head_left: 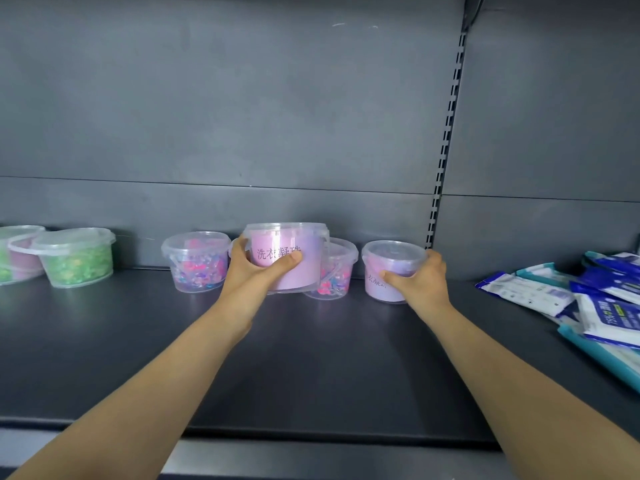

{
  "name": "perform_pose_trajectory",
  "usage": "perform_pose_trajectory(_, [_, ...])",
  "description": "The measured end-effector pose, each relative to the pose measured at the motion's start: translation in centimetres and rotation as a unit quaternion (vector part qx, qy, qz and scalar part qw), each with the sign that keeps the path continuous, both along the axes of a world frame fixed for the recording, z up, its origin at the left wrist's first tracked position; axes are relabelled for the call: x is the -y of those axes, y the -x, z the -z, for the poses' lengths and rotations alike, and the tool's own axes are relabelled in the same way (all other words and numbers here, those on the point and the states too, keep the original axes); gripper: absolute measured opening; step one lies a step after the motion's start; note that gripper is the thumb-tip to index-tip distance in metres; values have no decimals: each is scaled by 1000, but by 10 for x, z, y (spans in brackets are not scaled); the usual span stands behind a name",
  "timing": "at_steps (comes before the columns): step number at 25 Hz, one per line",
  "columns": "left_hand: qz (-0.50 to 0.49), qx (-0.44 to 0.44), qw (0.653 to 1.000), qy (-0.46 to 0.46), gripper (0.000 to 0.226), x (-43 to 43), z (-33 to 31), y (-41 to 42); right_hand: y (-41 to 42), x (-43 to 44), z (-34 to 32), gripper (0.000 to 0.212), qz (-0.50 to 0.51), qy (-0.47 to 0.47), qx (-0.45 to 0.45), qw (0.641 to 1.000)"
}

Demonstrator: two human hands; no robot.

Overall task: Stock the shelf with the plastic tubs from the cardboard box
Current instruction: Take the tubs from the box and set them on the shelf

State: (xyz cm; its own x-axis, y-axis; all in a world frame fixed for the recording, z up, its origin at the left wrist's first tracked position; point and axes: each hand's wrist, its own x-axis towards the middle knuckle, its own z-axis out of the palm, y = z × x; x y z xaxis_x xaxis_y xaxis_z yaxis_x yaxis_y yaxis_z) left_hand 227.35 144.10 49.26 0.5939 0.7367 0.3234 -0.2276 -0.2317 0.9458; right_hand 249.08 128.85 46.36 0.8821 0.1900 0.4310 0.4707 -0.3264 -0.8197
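**Shelf check: one tub in each hand**

Left hand [254, 268]: curled round the near side of a pink tub [308, 271]. Thumb laid across the printed label, fingers wrapped out of sight behind the left wall. Lid on. Cannot tell whether set down on the shelf [311, 358] or held just clear of it.

Right hand [420, 277]: closed on a lilac tub [389, 261]. Thumb pressed on the front wall below the lid, fingers round the right side. Lid on, part of a printed label showing beside the thumb. Base at or just above the shelf surface; contact not clear.

Just left of the left hand: a mixed-colour tub [195, 263], upright and lidded, standing on the shelf close to the back panel [242, 116].

Between the two hands, behind the pink tub and partly hidden by it: a second mixed-colour tub [337, 271], upright.

Well left of the left hand: a green tub [78, 259]. Beside that, cut by the frame edge, a half-seen tub [17, 254] with pink and green contents.

Right of the right hand, well apart: wipe packets [595, 306] in blue and white, lying flat and overlapping in a loose heap.

Above the right hand: a slotted upright [446, 133] running up the back panel.

Both forearms bare, stretched forward over the shelf's front edge.
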Motion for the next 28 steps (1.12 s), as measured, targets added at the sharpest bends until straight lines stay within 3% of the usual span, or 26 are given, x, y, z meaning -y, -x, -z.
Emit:
perform_pose_trajectory(5, [1, 10, 1000, 14, 89, -6, 0, 5, 3, -1, -3, 87, 30, 80, 40, 995])
perform_pose_trajectory(9, [2, 21, 1000, 12, 71, -4, 2, 28, 27, 9, -12, 77, 40, 128, 69, 988])
perform_pose_trajectory(12, [15, 17, 999, 23, 89, -3, 3, 62, 68, 16, -25, 56, 14, 144, 107, 984])
perform_pose_trajectory(15, [26, 19, 999, 33, 83, 1, 1, 112, 134, 19, -43, 28, -87, 67, 33, 993])
perform_pose_trajectory(20, [44, 18, 999, 13, 70, -13, 3, 214, 278, -11, -44, 1, -233, -21, -18, 972])
perform_pose_trajectory(25, [51, 21, 998, -2, 90, -48, 6, 286, 390, -78, -32, 7, -320, -109, -72, 938])
perform_pose_trajectory(28, [29, 7, 999, -14, 111, -84, 8, 302, 419, -123, -28, 24, -322, -127, -95, 933])
